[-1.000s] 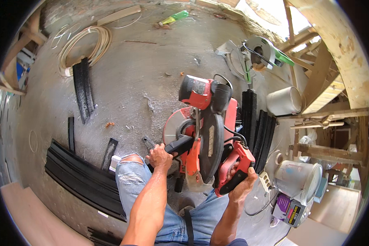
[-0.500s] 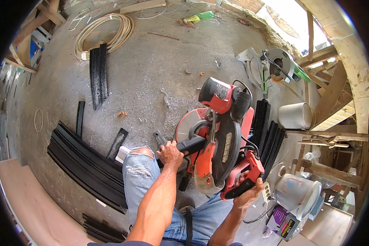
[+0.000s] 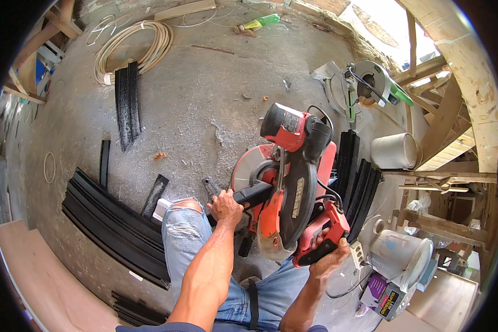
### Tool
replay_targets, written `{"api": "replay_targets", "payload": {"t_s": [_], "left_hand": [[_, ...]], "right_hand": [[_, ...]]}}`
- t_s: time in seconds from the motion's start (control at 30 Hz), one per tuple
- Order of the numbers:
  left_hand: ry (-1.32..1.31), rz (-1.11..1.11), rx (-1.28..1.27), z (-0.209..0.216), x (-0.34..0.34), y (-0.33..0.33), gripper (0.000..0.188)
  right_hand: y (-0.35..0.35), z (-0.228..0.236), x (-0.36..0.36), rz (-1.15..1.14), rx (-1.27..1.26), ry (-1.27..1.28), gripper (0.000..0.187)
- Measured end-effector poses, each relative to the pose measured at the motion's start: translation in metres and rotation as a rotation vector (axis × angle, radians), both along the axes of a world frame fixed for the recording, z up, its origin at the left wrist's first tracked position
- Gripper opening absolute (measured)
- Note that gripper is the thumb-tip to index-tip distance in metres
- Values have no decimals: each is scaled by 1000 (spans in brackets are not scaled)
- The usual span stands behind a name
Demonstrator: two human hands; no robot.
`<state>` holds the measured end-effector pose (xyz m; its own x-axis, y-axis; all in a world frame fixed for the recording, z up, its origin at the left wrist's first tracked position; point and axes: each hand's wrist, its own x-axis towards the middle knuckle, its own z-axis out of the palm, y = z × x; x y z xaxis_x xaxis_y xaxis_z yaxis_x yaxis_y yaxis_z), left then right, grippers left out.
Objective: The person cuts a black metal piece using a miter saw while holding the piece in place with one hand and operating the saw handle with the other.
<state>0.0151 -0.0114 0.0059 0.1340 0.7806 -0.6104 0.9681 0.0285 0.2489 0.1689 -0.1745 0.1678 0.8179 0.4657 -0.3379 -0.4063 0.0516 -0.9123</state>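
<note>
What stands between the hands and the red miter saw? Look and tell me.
Nothing visible: the right hand grips the handle of the red miter saw, and the left hand is against the black bar on its left side.

Dusty grey concrete floor (image 3: 205, 99) has a red-and-black mitre saw (image 3: 293, 196) between left hand (image 3: 225, 207) and right hand (image 3: 331, 259), long black grooved strips (image 3: 116, 221) further left, coiled beige hose (image 3: 165, 44) way out ahead.

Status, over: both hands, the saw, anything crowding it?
Right hand around the red-and-black handle. Left hand on the black side piece. Miter saw ahead; black strips close on its right.
</note>
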Motion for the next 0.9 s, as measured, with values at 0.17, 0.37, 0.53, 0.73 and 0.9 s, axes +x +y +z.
{"api": "replay_targets", "payload": {"t_s": [0.17,0.37,0.53,0.73,0.9], "left_hand": [[-13,25,-4,4,3,0,46],[-80,61,11,4,1,-1,42],[-72,54,123,-3,2,-6,35],[-72,42,151,-9,-1,-6,33],[-52,35,30,4,3,-1,38]], "right_hand": [[0,-2,-1,-10,-1,0,59],[0,-3,-4,-5,-1,-25,58],[-2,-5,-4,-5,12,-28,57],[-4,-8,-4,-1,48,-7,57],[-5,-8,-3,10,2,-43,59]]}}
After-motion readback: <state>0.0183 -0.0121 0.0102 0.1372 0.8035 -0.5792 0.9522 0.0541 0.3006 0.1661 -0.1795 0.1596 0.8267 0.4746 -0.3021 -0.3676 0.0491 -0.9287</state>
